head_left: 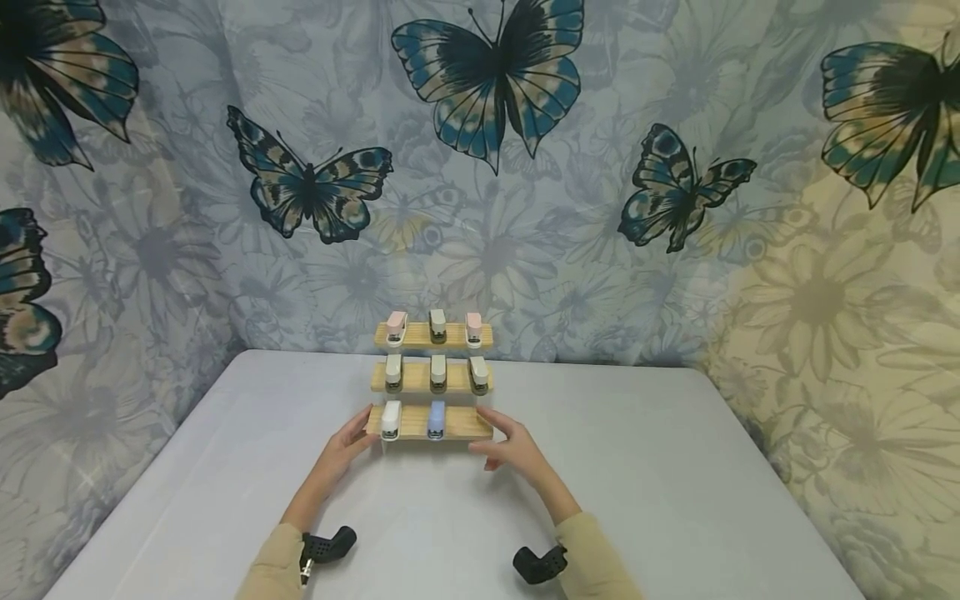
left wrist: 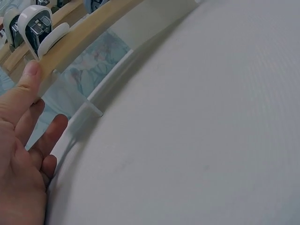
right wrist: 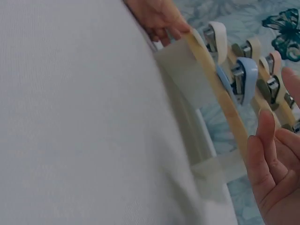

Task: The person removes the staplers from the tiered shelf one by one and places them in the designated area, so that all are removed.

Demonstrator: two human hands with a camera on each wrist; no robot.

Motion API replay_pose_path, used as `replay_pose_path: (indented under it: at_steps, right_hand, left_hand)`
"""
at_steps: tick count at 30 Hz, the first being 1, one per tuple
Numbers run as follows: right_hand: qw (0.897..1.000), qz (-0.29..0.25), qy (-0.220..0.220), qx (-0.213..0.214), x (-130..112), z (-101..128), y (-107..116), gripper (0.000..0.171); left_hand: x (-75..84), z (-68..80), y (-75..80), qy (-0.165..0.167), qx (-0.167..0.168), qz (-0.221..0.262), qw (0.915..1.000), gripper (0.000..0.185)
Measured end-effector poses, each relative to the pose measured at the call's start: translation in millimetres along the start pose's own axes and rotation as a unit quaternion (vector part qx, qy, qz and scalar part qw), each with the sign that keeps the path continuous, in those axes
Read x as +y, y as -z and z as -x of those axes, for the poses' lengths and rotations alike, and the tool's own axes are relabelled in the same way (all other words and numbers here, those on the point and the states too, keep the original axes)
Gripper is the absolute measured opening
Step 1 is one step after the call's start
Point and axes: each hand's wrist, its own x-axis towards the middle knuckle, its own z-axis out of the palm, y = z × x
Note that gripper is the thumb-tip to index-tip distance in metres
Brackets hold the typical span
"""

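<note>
A three-tier display rack with wooden shelves (head_left: 461, 427) and translucent supports stands toward the back of the table. My left hand (head_left: 343, 452) holds the left end of the lowest shelf, thumb (left wrist: 31, 77) on its front corner and the other fingers lower down. At the right end my right hand (head_left: 519, 452) spreads loosely around the corner, fingers (right wrist: 266, 129) close to the wood. On the lowest shelf sit a white mini stapler (head_left: 391, 419) and a blue mini stapler (head_left: 437, 419). Its right part carries no stapler.
Cream staplers (head_left: 438, 373) line the middle shelf. Up on the top one, a pale stapler (head_left: 437, 326) sits between two pink staplers (head_left: 397, 327). A white cloth covers the table (head_left: 622, 458). Behind rises a butterfly-patterned wall (head_left: 525, 250).
</note>
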Motion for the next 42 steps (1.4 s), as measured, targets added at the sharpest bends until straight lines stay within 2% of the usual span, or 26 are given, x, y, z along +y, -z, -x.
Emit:
replay_pose_path:
  at_steps: [2,3,8,12,16,19,23,27,29,35,38,42]
  right_hand:
    - [1.000,-0.018,-0.016,-0.005,-13.7,0.5,-8.8,0.061]
    - [0.999,-0.021,-0.028,-0.005,-12.6,-0.9,-12.2,0.061]
    - [0.997,-0.033,-0.071,0.006,18.3,-15.9,-23.4,0.063]
    - [0.996,-0.059,-0.066,0.003,30.1,-28.5,-29.7,0.064]
    - [0.994,-0.065,-0.087,-0.007,-7.1,-28.6,-29.7,0.068]
    - [0.993,-0.065,-0.097,-0.018,-24.3,-28.7,-28.4,0.071]
    - [0.991,-0.091,-0.094,-0.036,-24.5,-31.4,-30.4,0.072]
    - [0.988,-0.109,-0.093,-0.054,-40.3,-29.9,-34.3,0.072]
    - [0.988,-0.107,-0.093,-0.058,-46.5,-29.4,-36.4,0.073]
    - [0.986,-0.130,-0.097,-0.039,-47.1,-32.1,-42.6,0.068]
    - [0.984,-0.144,-0.097,-0.031,-40.3,-35.1,-45.0,0.065]
    - [0.986,-0.137,-0.091,-0.026,-33.1,-37.0,-46.0,0.063]
  left_hand:
    - [-2.2,0.4,0.1,-0.011,-0.004,0.007,0.9999,0.055]
    - [-2.7,0.7,-0.2,-0.014,-0.004,0.007,0.9999,0.055]
    - [-3.0,1.4,-2.1,-0.026,-0.006,-0.005,0.9996,0.053]
    - [-1.9,2.2,-1.7,-0.030,0.013,-0.012,0.9994,0.051]
    - [-2.3,2.4,-3.4,-0.024,0.038,-0.012,0.9989,0.050]
    - [-4.5,2.6,-4.2,-0.020,0.043,-0.010,0.9988,0.051]
    - [-5.1,3.7,-3.8,-0.027,0.034,-0.012,0.9990,0.052]
    - [-3.9,3.0,-4.2,-0.045,0.022,-0.012,0.9987,0.051]
    - [-3.5,2.3,-4.9,-0.043,0.024,-0.007,0.9987,0.051]
    - [-1.9,2.1,-5.7,-0.028,0.038,-0.007,0.9989,0.049]
    - [-2.2,2.4,-4.2,-0.034,0.039,-0.010,0.9986,0.049]
    - [-3.8,2.3,-3.0,-0.048,0.028,-0.010,0.9984,0.049]
